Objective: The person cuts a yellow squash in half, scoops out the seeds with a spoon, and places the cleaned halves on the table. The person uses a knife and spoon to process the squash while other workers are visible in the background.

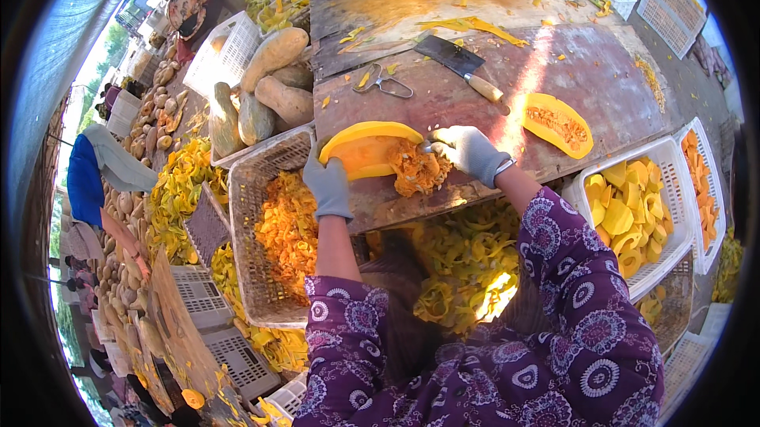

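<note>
My left hand (330,186), in a grey glove, grips the left end of a peeled, hollowed half of an orange squash (362,151) above the table's near edge. My right hand (472,154), also gloved, closes around a small metal scoop-like tool (425,145), mostly hidden by the fingers and pulp. A clump of stringy pulp and seeds (417,170) hangs at the squash's right end, against the tool. Further right on the table lies another squash half (558,124), cut face up, its seeds still inside.
On the wooden table (392,201) lie a cleaver (457,59) and a metal peeler (383,81). To the left, a crate (240,237) holds pulp (288,231); unpeeled squashes (285,100) are piled behind it. A white crate (683,213) at right contains cut chunks (626,207). Another person's arm (122,237) shows at left.
</note>
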The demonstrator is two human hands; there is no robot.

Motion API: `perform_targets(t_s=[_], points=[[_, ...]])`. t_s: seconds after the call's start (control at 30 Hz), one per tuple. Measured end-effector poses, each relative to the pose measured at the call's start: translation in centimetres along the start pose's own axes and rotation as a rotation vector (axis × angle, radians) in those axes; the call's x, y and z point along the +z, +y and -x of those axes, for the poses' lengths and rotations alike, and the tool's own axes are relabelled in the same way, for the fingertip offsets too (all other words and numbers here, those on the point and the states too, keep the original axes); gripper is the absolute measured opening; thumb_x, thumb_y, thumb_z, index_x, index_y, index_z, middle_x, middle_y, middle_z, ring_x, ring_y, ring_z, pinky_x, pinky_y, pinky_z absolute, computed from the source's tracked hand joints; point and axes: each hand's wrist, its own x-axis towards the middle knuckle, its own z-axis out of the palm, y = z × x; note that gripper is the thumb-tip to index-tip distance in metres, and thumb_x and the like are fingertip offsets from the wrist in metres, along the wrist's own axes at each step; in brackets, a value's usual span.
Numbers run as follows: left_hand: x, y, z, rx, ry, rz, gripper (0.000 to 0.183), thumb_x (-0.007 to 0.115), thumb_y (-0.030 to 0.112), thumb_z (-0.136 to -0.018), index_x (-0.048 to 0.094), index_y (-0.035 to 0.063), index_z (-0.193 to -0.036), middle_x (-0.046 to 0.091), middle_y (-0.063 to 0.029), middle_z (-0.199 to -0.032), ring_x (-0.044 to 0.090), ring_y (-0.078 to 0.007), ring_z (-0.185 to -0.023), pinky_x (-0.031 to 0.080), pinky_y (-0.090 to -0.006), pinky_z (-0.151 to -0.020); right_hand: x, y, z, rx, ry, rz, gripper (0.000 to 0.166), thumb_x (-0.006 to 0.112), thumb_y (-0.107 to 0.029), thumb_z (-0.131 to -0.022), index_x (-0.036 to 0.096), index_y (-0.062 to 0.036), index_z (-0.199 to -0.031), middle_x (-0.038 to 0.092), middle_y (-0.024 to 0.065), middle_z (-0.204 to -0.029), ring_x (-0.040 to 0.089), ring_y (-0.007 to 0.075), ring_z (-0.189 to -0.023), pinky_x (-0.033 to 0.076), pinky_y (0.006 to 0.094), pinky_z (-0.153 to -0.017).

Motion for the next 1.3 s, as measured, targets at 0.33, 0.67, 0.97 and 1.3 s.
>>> perform_targets(t_s=[0.33,0.67,0.97,1.3], points=[[1.5,4.6,1.9,0.239,-0.092,-0.324,0.042,0.047,-0.009,-0.077,0.059,-0.0044,-0.117,0.066,-0.0150,-0.108,0.063,-0.0184,-0.100,0.047,-0.0294,-0.091,2.1,-6.1,-2.1,0.016,-0.018,0.162,0.024,0.051,-0.024,-0.090,0.067,-0.0105,-0.102,0.066,0.0141,-0.092,0.065,0.0319,-0.081,0.052,0.0409,-0.072],[2.5,4.5,2.3,0.335,-0.095,-0.331,0.045,0.046,-0.014,-0.075,0.060,-0.0041,-0.117,0.065,-0.0163,-0.112,0.062,-0.0193,-0.104,0.046,-0.0284,-0.093,3.5,-3.4,-1.8,0.163,-0.088,0.163,0.024,0.050,-0.022,-0.090,0.070,-0.0107,-0.096,0.069,0.0126,-0.090,0.067,0.0291,-0.081,0.053,0.0381,-0.071],[2.3,3.7,1.7,0.360,-0.085,-0.378,0.044,0.048,-0.012,-0.075,0.061,-0.0026,-0.116,0.067,-0.0175,-0.107,0.065,-0.0210,-0.099,0.048,-0.0288,-0.089,2.6,-2.2,-0.3,0.117,-0.097,0.285,0.020,0.052,-0.020,-0.086,0.069,-0.0108,-0.093,0.068,0.0122,-0.087,0.065,0.0302,-0.081,0.052,0.0400,-0.070],[1.9,3.9,1.5,0.337,-0.058,-0.389,0.042,0.049,-0.011,-0.075,0.061,-0.0037,-0.114,0.067,-0.0180,-0.106,0.065,-0.0230,-0.099,0.049,-0.0305,-0.089,2.5,-3.4,0.1,0.052,0.007,0.204,0.019,0.057,-0.018,-0.081,0.064,-0.0101,-0.097,0.065,0.0117,-0.089,0.063,0.0327,-0.083,0.052,0.0421,-0.071]])
